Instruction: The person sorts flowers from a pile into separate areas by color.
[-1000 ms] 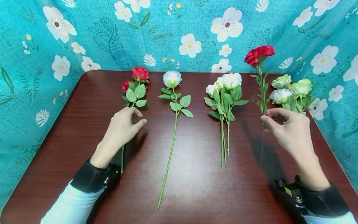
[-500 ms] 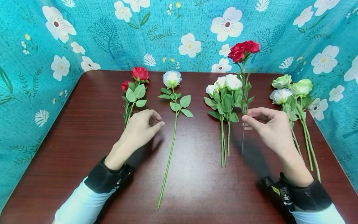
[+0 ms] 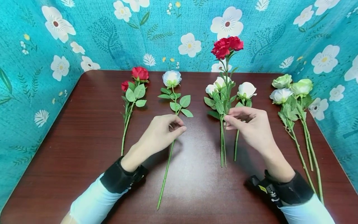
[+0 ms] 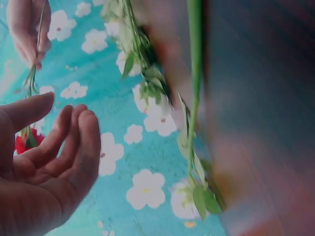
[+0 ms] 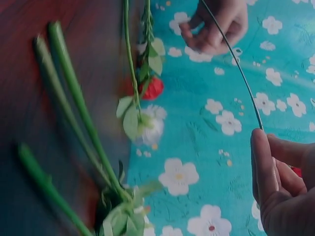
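Turquoise cloth point(image 3: 106, 40) with white floral print, hung behind a dark reddish-brown counter point(image 3: 70, 174). One red carnation point(image 3: 227, 48): held upright by its stem in the right-hand grip point(image 3: 250, 127), thumb and fingertips pinched together, and seen across two white roses point(image 3: 220, 83). One single white rose point(image 3: 246, 90): laid just beside these, partly hidden by the hand. One bluish-white rose point(image 3: 172, 79): laid lengthwise, its stem crossed from above by the left-hand grip point(image 3: 162, 130), fingers loosely bent, thumb apart, nothing held. Red flowers point(image 3: 140, 73): placed at left. Pale green and white roses point(image 3: 301, 87): placed at right.
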Available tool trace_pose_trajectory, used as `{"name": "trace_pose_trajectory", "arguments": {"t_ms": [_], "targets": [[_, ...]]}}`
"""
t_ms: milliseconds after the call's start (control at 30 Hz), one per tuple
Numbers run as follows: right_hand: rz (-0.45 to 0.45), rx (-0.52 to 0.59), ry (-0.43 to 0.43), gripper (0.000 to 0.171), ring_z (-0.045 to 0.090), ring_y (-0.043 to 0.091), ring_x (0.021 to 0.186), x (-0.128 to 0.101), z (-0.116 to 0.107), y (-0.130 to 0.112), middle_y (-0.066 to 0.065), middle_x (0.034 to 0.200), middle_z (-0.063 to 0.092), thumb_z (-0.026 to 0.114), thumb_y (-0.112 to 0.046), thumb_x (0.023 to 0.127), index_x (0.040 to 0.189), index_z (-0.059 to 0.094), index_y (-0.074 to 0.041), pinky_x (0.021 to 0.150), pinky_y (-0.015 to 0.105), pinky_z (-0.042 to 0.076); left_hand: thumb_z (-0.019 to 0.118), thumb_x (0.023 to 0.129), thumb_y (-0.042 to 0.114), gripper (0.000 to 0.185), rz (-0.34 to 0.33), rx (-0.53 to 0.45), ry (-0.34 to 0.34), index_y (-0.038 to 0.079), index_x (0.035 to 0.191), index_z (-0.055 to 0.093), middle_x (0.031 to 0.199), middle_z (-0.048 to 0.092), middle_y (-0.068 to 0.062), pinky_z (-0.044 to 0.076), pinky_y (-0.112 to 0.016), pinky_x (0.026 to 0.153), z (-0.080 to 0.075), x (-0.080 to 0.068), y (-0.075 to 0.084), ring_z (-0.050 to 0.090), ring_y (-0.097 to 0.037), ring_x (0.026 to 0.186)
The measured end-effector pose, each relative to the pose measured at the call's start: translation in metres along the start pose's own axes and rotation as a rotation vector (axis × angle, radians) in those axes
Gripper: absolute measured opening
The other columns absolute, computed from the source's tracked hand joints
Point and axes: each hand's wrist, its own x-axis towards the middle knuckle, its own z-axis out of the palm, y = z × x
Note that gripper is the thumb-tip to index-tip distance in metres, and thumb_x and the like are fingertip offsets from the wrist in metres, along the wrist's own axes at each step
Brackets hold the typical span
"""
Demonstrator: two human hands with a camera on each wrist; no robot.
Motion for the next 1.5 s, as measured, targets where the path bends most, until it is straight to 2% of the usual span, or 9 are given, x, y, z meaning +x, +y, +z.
{"name": "trace_pose_trajectory", "arguments": {"t_ms": [267, 500, 733, 1033, 1200, 1333, 1500], "targets": [[-0.006, 0.036, -0.03, 0.013, 0.074, 0.024, 0.07, 0.004, 0.025, 0.003, 0.017, 0.083, 0.073, 0.077, 0.005, 0.089, 0.098, 0.071, 0.012, 0.066, 0.04, 0.062, 0.074, 0.097, 0.017, 0.005, 0.05, -0.14, -0.045, 0.013, 0.099, 0.075, 0.088, 0.07, 0.008, 0.057, -0.026, 0.074, 0.019, 0.005, 0.014, 0.064, -0.005, 0.08], [0.001, 0.077, -0.029, 0.01, 0.074, 0.025, 0.072, 0.004, 0.035, 0.002, 0.017, 0.085, 0.073, 0.076, 0.007, 0.089, 0.099, 0.072, 0.009, 0.067, 0.043, 0.062, 0.073, 0.097, 0.017, 0.006, 0.028, -0.218, -0.069, 0.013, 0.1, 0.075, 0.086, 0.07, 0.008, 0.058, -0.031, 0.075, 0.028, 0.004, 0.019, 0.066, -0.005, 0.081], [0.007, 0.112, -0.04, 0.013, 0.074, 0.023, 0.071, 0.003, 0.039, 0.002, 0.014, 0.084, 0.073, 0.076, 0.01, 0.088, 0.099, 0.071, 0.011, 0.069, 0.043, 0.062, 0.073, 0.097, 0.019, 0.008, -0.009, -0.28, -0.103, 0.013, 0.102, 0.075, 0.087, 0.071, 0.008, 0.059, -0.034, 0.075, 0.033, 0.003, 0.021, 0.067, -0.006, 0.082], [0.001, 0.12, -0.042, 0.014, 0.074, 0.024, 0.069, 0.001, 0.044, 0.005, 0.013, 0.085, 0.074, 0.074, 0.011, 0.088, 0.102, 0.07, 0.014, 0.068, 0.043, 0.062, 0.074, 0.096, 0.015, 0.005, 0.006, -0.306, -0.085, 0.011, 0.099, 0.075, 0.086, 0.072, 0.005, 0.059, -0.038, 0.07, 0.038, 0.003, 0.021, 0.067, -0.007, 0.08], [-0.001, 0.128, -0.05, 0.014, 0.073, 0.025, 0.07, 0.001, 0.046, 0.007, 0.016, 0.087, 0.073, 0.075, 0.009, 0.088, 0.101, 0.071, 0.012, 0.069, 0.043, 0.062, 0.074, 0.096, 0.014, 0.005, -0.008, -0.331, -0.083, 0.01, 0.098, 0.074, 0.086, 0.072, 0.004, 0.059, -0.033, 0.068, 0.04, 0.004, 0.022, 0.068, -0.008, 0.08], [-0.005, 0.13, -0.049, 0.015, 0.073, 0.024, 0.071, 0.001, 0.047, 0.007, 0.013, 0.086, 0.074, 0.075, 0.01, 0.088, 0.102, 0.069, 0.015, 0.069, 0.043, 0.062, 0.075, 0.094, 0.011, 0.006, -0.024, -0.38, -0.084, 0.007, 0.099, 0.074, 0.086, 0.072, 0.001, 0.059, -0.03, 0.068, 0.041, 0.004, 0.023, 0.069, -0.01, 0.079], [-0.013, 0.122, -0.042, 0.016, 0.074, 0.025, 0.072, -0.001, 0.048, 0.008, 0.014, 0.086, 0.074, 0.075, 0.009, 0.089, 0.103, 0.069, 0.016, 0.069, 0.042, 0.062, 0.075, 0.093, 0.005, 0.008, -0.059, -0.47, -0.078, 0.003, 0.1, 0.072, 0.087, 0.073, -0.004, 0.062, -0.041, 0.068, 0.043, 0.004, 0.024, 0.071, -0.02, 0.078]]}}
